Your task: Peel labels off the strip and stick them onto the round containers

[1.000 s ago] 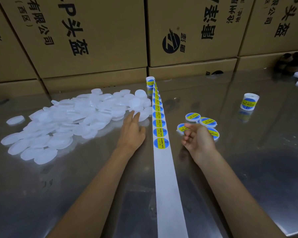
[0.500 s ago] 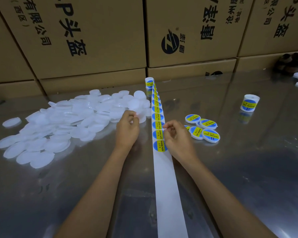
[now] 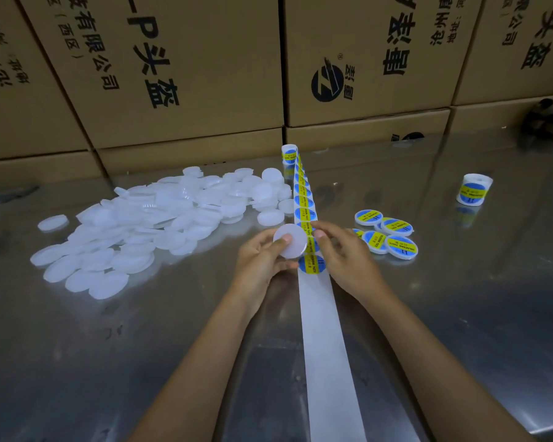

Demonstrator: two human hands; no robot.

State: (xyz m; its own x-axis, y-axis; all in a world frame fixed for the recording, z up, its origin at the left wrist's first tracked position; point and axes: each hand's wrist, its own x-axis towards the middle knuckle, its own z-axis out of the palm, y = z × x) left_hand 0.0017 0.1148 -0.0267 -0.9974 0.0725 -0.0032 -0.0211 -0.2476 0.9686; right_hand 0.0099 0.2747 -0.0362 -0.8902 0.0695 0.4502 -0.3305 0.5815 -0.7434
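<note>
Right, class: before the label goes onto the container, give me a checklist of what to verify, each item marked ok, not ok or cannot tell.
1. Blank container held in the left hand: ok.
2. Its flat face is bare: ok.
3. Right hand fingers on a label at the strip: ok.
4. Label fully peeled free: cannot tell, fingers hide its edge.
5. More labels left up the strip: ok.
6. Finished containers set apart from the blank pile: ok.

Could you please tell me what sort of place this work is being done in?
Probably a warehouse or packing workshop: stacked printed cardboard cartons line the back, and a steel worktable holds a heap of unlabelled white containers beside a long label strip.
</note>
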